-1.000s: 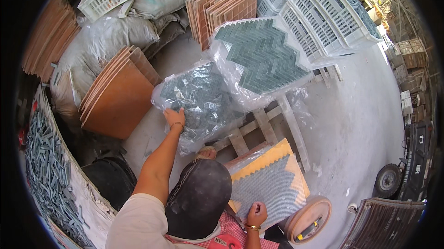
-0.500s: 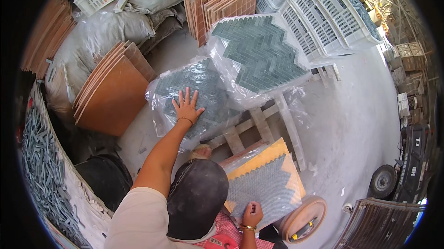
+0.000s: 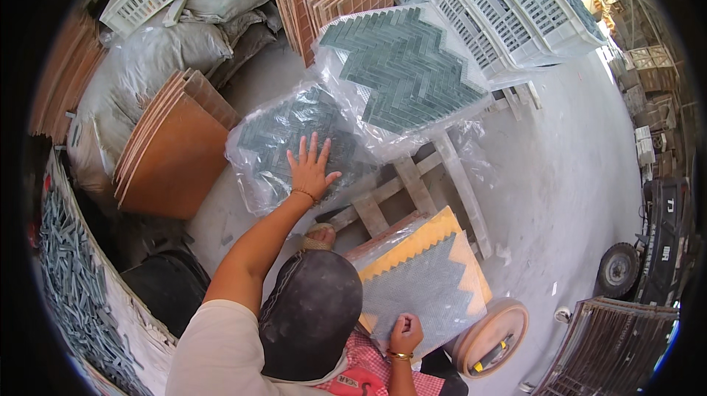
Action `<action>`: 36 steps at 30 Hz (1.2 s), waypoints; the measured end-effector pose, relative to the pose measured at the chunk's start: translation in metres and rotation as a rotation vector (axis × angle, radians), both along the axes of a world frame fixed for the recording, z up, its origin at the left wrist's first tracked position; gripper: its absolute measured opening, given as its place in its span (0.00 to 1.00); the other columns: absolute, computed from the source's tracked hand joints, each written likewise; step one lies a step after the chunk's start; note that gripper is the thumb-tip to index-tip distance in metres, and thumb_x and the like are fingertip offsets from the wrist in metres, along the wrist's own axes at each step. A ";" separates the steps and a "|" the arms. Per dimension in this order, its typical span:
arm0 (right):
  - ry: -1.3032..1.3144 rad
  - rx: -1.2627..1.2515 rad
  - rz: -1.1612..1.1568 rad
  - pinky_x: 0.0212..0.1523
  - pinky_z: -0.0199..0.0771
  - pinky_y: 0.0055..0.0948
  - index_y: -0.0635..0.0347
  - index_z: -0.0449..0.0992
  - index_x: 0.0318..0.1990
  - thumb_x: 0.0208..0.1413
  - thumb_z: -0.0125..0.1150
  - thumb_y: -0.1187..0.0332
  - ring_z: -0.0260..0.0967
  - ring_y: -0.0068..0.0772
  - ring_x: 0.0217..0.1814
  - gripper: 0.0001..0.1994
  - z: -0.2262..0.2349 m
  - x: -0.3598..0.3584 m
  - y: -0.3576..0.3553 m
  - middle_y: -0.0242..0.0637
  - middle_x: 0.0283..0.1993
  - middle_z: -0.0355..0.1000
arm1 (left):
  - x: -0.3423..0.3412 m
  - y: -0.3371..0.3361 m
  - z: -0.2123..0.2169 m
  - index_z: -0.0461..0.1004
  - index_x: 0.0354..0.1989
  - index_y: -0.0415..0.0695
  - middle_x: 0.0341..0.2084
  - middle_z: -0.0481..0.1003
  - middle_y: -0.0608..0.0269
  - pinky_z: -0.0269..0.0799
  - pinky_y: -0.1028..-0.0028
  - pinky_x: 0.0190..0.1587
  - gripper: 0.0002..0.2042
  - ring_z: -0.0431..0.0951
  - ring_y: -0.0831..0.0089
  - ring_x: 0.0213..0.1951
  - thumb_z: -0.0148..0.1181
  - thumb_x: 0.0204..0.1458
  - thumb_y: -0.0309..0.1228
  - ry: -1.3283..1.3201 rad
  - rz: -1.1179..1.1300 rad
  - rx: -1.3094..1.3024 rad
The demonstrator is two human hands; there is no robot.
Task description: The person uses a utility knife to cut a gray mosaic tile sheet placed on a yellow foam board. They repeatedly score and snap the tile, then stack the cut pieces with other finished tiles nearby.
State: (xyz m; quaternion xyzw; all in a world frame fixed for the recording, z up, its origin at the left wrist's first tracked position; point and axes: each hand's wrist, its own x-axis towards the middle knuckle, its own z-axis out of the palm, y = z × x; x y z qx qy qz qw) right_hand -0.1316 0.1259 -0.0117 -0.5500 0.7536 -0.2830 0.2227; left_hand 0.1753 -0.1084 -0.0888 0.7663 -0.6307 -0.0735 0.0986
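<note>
My left hand (image 3: 311,171) lies flat with its fingers spread on a plastic-wrapped stack of green herringbone tile sheets (image 3: 272,138). The clear plastic wrinkles around it. My right hand (image 3: 406,336), closed with the fingers curled under, rests at the lower part of a mesh-backed mosaic sheet (image 3: 420,278). Whatever its fingers may hold is hidden. Beneath that grey, zigzag-edged sheet lies an orange-yellow board (image 3: 412,243). A second stack of green herringbone tile sheets (image 3: 405,65) sits on plastic beyond, to the right of my left hand.
A wooden pallet (image 3: 412,190) lies under the stacks. Brown boards (image 3: 173,153) lean at left; white crates (image 3: 501,13) of tile pieces stand at far right. Loose tile strips (image 3: 74,278) fill a container at left. A yellow-black cutter (image 3: 492,355) rests on a round stool (image 3: 515,322).
My left hand has slid slightly right and nearer over the wrapped stack, its fingers still spread. The right hand stays closed on the mesh sheet. The whole view has shifted a little.
</note>
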 end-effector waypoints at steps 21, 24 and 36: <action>0.009 0.013 -0.044 0.14 0.57 0.19 0.64 0.69 0.24 0.41 0.51 0.73 0.57 0.20 0.12 0.04 -0.003 -0.003 0.000 0.33 0.14 0.63 | -0.087 -0.028 -0.025 0.56 0.54 0.50 0.59 0.40 0.54 0.33 0.34 0.48 0.36 0.33 0.52 0.60 0.54 0.35 0.54 0.011 -0.108 0.127; 0.016 0.048 -0.047 0.14 0.57 0.19 0.64 0.69 0.24 0.42 0.51 0.73 0.57 0.20 0.12 0.04 0.000 -0.002 0.001 0.33 0.14 0.63 | -0.089 -0.032 -0.024 0.57 0.53 0.50 0.59 0.42 0.57 0.32 0.32 0.47 0.35 0.33 0.53 0.60 0.54 0.35 0.54 -0.004 -0.087 0.139; -0.341 0.258 -0.081 0.20 0.65 0.22 0.65 0.70 0.30 0.44 0.52 0.71 0.65 0.23 0.19 0.07 0.016 -0.003 -0.001 0.35 0.20 0.67 | -0.067 -0.038 0.022 0.53 0.55 0.47 0.57 0.48 0.54 0.36 0.39 0.52 0.35 0.36 0.55 0.60 0.48 0.40 0.56 0.062 -0.220 0.264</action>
